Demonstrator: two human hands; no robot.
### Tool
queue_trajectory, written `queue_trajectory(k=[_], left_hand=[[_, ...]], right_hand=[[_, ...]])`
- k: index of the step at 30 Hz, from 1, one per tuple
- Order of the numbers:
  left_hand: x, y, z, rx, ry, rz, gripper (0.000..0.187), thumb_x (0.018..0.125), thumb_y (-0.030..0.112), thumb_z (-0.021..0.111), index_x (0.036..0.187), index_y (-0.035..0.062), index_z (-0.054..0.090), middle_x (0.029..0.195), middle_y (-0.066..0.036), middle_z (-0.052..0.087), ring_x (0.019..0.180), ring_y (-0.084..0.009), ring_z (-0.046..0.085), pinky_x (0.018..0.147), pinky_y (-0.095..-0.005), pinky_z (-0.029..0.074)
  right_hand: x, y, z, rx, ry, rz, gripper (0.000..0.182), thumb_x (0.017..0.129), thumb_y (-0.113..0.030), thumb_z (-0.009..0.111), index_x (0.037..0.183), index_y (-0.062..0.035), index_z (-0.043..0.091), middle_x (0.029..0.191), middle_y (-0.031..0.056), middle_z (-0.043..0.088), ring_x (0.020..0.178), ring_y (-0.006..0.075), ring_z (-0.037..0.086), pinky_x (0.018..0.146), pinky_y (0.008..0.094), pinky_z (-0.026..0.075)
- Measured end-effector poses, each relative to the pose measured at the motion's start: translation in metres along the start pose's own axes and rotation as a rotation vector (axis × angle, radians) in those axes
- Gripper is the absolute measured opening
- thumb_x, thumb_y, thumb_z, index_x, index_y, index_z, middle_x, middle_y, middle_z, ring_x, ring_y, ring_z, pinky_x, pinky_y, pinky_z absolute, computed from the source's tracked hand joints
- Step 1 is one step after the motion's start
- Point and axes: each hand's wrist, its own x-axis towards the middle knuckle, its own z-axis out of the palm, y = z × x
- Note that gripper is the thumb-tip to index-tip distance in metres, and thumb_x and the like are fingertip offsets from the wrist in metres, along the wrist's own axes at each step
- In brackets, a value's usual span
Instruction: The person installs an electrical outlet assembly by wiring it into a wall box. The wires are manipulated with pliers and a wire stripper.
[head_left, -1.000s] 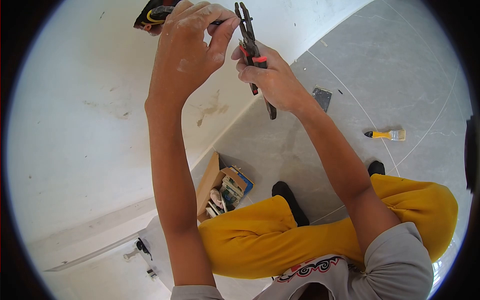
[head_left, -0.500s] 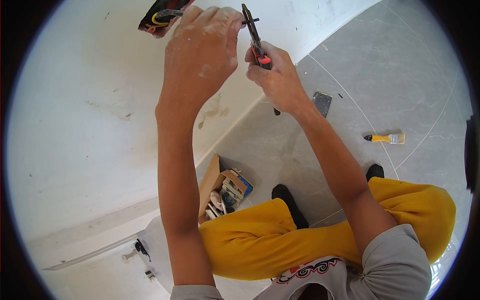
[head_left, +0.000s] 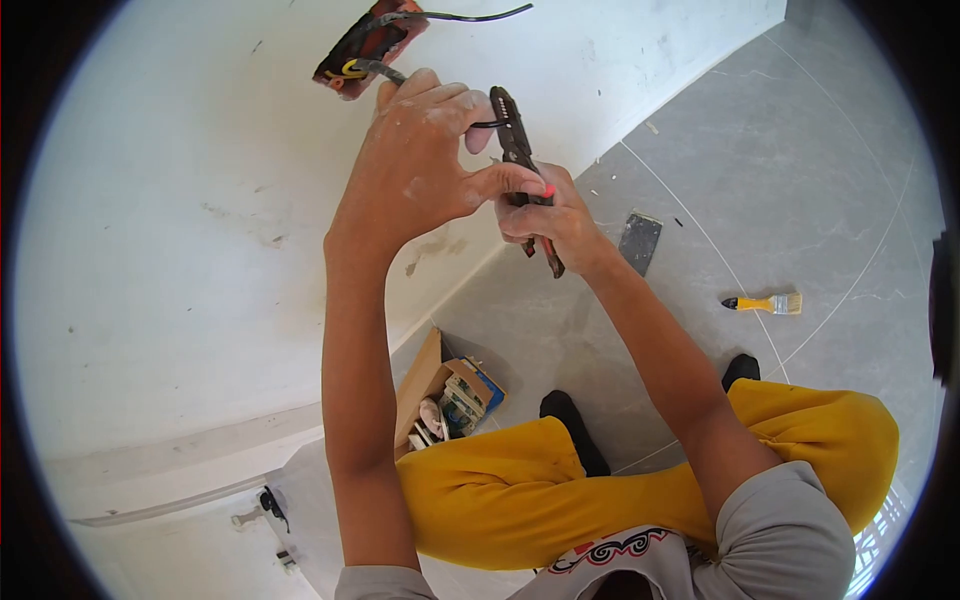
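My left hand (head_left: 415, 165) is closed on a black wire (head_left: 485, 125) that reaches sideways into the jaws of the wire strippers (head_left: 515, 135). Its thumb stretches across and presses on the tool near the red part. Wrapped round the strippers' handles is my right hand (head_left: 565, 225); the jaws point up and away. A dark cable (head_left: 380, 68) runs from my left fingers to a wall opening (head_left: 385, 35) with ragged red edges and yellow wire inside. Another black wire (head_left: 480, 17) sticks out of that opening, its end loose.
A white wall (head_left: 200, 250) rises on the left. On the grey tiled floor lie a paintbrush (head_left: 765, 303) and a dark flat block (head_left: 640, 242). A cardboard box (head_left: 420, 375) of switch-like parts stands near my legs.
My left thumb has moved onto the wire strippers. Hands and wall opening sit lower in the view, and the second black wire now shows. The strippers' handles appear turned.
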Motion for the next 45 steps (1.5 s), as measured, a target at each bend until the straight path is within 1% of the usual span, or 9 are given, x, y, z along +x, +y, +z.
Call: queue_trajectory(k=[6, 15, 24, 27, 29, 37, 40, 43, 45], left_hand=[[-0.003, -0.002, 0.006, 0.037, 0.069, -0.03, 0.052, 0.066, 0.05, 0.082, 0.073, 0.0016, 0.064, 0.071, -0.009, 0.058, 0.079, -0.0258, 0.053, 0.084, -0.0382, 0.042], [-0.013, -0.01, 0.017, -0.042, 0.003, -0.02, 0.057, 0.063, 0.055, 0.082, 0.071, 0.0016, 0.063, 0.067, -0.007, 0.06, 0.076, -0.0243, 0.053, 0.082, -0.036, 0.041], [-0.021, -0.016, 0.026, -0.121, 0.011, 0.005, 0.058, 0.064, 0.056, 0.082, 0.065, 0.0045, 0.055, 0.064, -0.006, 0.053, 0.073, -0.0243, 0.05, 0.08, -0.0355, 0.036], [-0.021, -0.018, 0.024, -0.154, 0.031, 0.026, 0.046, 0.06, 0.042, 0.086, 0.062, 0.0056, 0.057, 0.062, -0.006, 0.055, 0.074, -0.0218, 0.053, 0.081, -0.0365, 0.036], [-0.022, -0.014, 0.021, -0.049, 0.185, -0.217, 0.051, 0.059, 0.048, 0.087, 0.06, 0.0073, 0.056, 0.059, -0.004, 0.052, 0.071, -0.0214, 0.051, 0.082, -0.0362, 0.036], [-0.003, 0.004, 0.01, -0.054, 0.224, -0.003, 0.049, 0.062, 0.05, 0.087, 0.07, 0.0092, 0.061, 0.059, -0.001, 0.052, 0.07, -0.02, 0.051, 0.085, -0.0374, 0.033], [-0.001, 0.008, 0.006, -0.049, 0.185, -0.052, 0.036, 0.073, 0.041, 0.082, 0.076, 0.0093, 0.065, 0.061, 0.0, 0.054, 0.07, -0.0195, 0.053, 0.092, -0.0389, 0.031], [0.004, 0.003, 0.011, 0.035, 0.286, -0.041, 0.02, 0.083, 0.027, 0.075, 0.083, 0.009, 0.068, 0.059, 0.0, 0.051, 0.069, -0.0183, 0.055, 0.084, -0.0387, 0.041], [0.014, 0.009, 0.009, -0.239, 0.226, -0.543, 0.014, 0.085, 0.018, 0.073, 0.095, 0.0092, 0.07, 0.076, -0.005, 0.06, 0.069, -0.0186, 0.057, 0.065, -0.0358, 0.049]], right_hand=[[0.002, 0.008, 0.003, 0.272, -0.134, 0.017, 0.026, 0.072, -0.005, 0.06, 0.096, 0.0014, 0.052, 0.068, -0.0001, 0.042, 0.056, 0.0092, 0.037, 0.051, 0.0259, 0.03], [-0.008, 0.031, 0.016, 0.226, 0.057, -0.004, 0.025, 0.075, -0.005, 0.06, 0.098, -0.0002, 0.052, 0.073, -0.0009, 0.045, 0.064, 0.0089, 0.041, 0.058, 0.0249, 0.032], [-0.018, 0.039, 0.054, 0.261, 0.38, 0.031, 0.025, 0.073, -0.003, 0.061, 0.096, -0.0024, 0.053, 0.074, -0.0017, 0.045, 0.066, 0.0091, 0.042, 0.062, 0.0253, 0.033], [-0.018, 0.046, 0.052, 0.237, 0.537, 0.0, 0.02, 0.072, -0.002, 0.059, 0.091, -0.005, 0.052, 0.071, -0.0011, 0.045, 0.063, 0.0099, 0.043, 0.061, 0.026, 0.035], [-0.016, 0.072, 0.025, 0.704, 0.791, 0.092, 0.019, 0.073, 0.0, 0.055, 0.09, -0.0075, 0.049, 0.069, 0.0005, 0.046, 0.059, 0.0121, 0.044, 0.058, 0.0277, 0.038], [-0.006, 0.084, 0.006, 0.63, 0.559, 0.033, 0.027, 0.079, -0.002, 0.053, 0.105, -0.0083, 0.045, 0.079, 0.0021, 0.049, 0.074, 0.0161, 0.051, 0.078, 0.0357, 0.043], [0.005, 0.072, -0.007, 0.541, 0.505, 0.018, 0.031, 0.078, -0.002, 0.055, 0.107, -0.0069, 0.046, 0.081, 0.0022, 0.049, 0.075, 0.0159, 0.051, 0.079, 0.0339, 0.044], [0.012, 0.052, -0.026, 0.27, 0.5, -0.011, 0.035, 0.076, -0.001, 0.055, 0.11, -0.0052, 0.047, 0.084, 0.0024, 0.05, 0.079, 0.0152, 0.052, 0.079, 0.0311, 0.043], [0.015, 0.038, -0.038, 0.202, 0.461, -0.04, 0.036, 0.075, -0.001, 0.055, 0.111, -0.0045, 0.048, 0.085, 0.0021, 0.051, 0.08, 0.0148, 0.052, 0.079, 0.03, 0.043]])
